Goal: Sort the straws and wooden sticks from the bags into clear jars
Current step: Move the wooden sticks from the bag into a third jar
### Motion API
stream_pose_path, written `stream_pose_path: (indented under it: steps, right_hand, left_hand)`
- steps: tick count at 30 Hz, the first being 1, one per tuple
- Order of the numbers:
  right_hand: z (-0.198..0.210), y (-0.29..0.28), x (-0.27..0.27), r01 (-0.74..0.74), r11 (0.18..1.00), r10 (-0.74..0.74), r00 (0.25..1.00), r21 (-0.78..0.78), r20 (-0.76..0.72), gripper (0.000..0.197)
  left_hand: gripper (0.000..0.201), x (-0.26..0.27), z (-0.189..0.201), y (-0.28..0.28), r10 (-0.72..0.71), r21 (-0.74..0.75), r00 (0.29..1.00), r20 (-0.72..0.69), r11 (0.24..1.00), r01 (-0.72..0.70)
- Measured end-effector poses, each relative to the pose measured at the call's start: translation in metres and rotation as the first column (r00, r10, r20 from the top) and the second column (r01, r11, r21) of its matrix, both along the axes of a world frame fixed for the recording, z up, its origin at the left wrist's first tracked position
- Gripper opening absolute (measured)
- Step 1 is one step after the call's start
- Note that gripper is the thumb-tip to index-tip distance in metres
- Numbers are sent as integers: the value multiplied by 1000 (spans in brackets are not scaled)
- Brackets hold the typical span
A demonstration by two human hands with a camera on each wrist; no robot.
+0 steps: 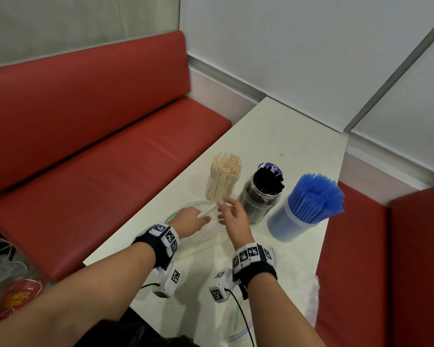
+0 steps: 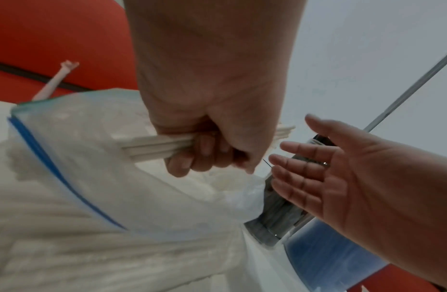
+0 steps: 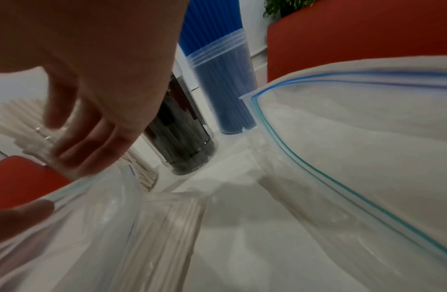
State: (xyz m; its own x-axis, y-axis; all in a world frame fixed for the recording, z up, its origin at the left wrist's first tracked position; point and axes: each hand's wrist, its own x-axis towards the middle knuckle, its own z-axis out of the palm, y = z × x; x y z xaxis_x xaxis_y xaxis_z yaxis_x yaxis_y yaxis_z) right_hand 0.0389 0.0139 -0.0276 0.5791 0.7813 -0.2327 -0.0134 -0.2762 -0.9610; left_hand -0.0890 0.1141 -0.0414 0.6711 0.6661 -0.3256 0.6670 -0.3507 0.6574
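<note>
My left hand [image 1: 191,219] [image 2: 204,142] grips a small bundle of pale straws [image 1: 207,210] [image 2: 154,146] just above the open clear zip bag [image 1: 203,236] [image 2: 92,162]. My right hand [image 1: 232,214] [image 2: 342,177] [image 3: 92,110] hovers beside it with straight fingers, holding nothing. Behind the hands stand three clear jars: one with pale straws [image 1: 222,179], one with black straws [image 1: 262,194] [image 3: 182,138], and one with blue straws [image 1: 303,209] [image 3: 222,79].
A second, empty zip bag [image 1: 273,296] [image 3: 354,148] lies near the white table's [image 1: 286,136] front edge. Red bench seats [image 1: 98,159] flank the table on the left and right. A white wall runs behind the jars.
</note>
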Motion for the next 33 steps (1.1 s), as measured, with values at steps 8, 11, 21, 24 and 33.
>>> stream_pose_path:
  steps: [8, 11, 21, 24, 33]
  right_hand:
    - [42, 12, 1, -220, 974, 213, 971, 57, 113, 23]
    - [68, 13, 11, -137, 987, 127, 985, 82, 115, 28]
    - [128, 14, 17, -22, 967, -15, 990, 255, 142, 35]
    - [135, 16, 11, -109, 972, 52, 965, 211, 259, 34]
    - [125, 12, 9, -255, 962, 227, 945, 97, 237, 26]
  left_hand:
    - [16, 16, 42, -12, 101, -487, 914, 394, 866, 114]
    - [32, 13, 50, -6, 97, -544, 925, 367, 829, 129]
    - [60, 7, 44, 8, 531, -921, 789, 310, 375, 109]
    - [42, 9, 45, 6, 628, -959, 732, 264, 254, 128]
    - [32, 8, 33, 1, 725, -963, 634, 268, 225, 150]
